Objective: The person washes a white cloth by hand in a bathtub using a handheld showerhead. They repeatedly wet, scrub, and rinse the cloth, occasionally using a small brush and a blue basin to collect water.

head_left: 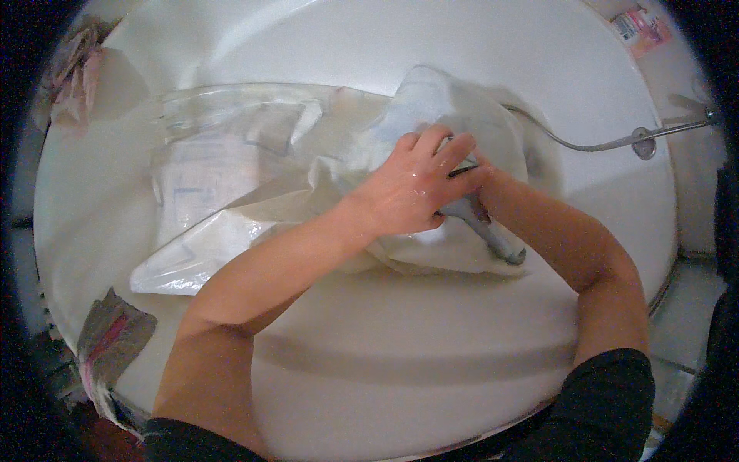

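Note:
A large crumpled sheet or bag of translucent plastic (277, 173) lies in a white bathtub (415, 346). My left hand (424, 182) reaches in from the left, wet and with curved fingers, gripping a grey-handled object (491, 234) over the raised right part of the plastic. Its handle slants down to the right; the upper part, with a dark edge, is mostly covered by my fingers, so its kind is unclear. My right hand (485, 185) is close against it from the right. Most of that hand is hidden behind the left one, so its grip cannot be told.
A flexible metal hose (583, 148) crosses the tub's right side past a round metal fitting (644, 144) and goes behind the plastic. A pink and white packet (641, 32) sits at the upper right rim. Crumpled cloth or plastic (78, 86) and a grey-brown cloth (115, 335) hang over the left edge.

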`<state>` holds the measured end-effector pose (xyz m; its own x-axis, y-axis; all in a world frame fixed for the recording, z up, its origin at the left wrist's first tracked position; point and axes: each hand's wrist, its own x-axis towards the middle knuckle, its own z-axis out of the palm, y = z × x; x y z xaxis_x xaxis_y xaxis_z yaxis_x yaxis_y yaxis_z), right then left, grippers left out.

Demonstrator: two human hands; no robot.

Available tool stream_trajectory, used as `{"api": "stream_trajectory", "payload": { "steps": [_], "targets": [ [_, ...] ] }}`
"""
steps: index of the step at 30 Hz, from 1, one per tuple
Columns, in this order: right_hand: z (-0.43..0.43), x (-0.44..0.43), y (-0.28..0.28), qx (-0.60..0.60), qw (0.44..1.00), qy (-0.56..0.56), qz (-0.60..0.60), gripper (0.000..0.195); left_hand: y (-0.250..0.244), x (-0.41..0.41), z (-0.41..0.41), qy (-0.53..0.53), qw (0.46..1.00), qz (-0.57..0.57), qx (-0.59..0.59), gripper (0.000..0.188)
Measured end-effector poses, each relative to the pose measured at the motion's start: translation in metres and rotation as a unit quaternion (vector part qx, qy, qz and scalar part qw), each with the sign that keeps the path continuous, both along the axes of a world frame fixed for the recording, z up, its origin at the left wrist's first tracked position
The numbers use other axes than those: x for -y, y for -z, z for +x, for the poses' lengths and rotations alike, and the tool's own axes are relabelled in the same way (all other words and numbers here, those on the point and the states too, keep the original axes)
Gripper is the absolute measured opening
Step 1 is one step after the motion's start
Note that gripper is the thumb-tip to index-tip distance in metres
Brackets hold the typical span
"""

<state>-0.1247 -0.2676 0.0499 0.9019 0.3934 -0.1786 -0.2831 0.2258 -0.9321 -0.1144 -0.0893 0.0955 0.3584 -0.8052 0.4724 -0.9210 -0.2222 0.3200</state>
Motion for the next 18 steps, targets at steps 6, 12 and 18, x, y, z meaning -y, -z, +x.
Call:
{"api": "stream_trajectory", "payload": {
  "steps": [6, 12, 18],
  "targets": [
    [0.007, -0.002, 0.001, -0.008, 0.999, -0.032, -0.036, 0.038, -0.004, -0.002, 0.005, 0.005, 1.000, 0.016, 0.019, 0.077],
    [0.028, -0.013, -0.037, -0.249, 0.961, -0.105, -0.061, 0.037, -0.005, -0.054, 0.071, -0.083, 0.990, 0.113, -0.026, 0.076],
    [0.037, -0.039, -0.036, 0.191, 0.900, -0.041, -0.388, 0.033, -0.018, -0.102, 0.121, -0.113, 0.989, 0.069, -0.061, 0.076]
  ]
}}
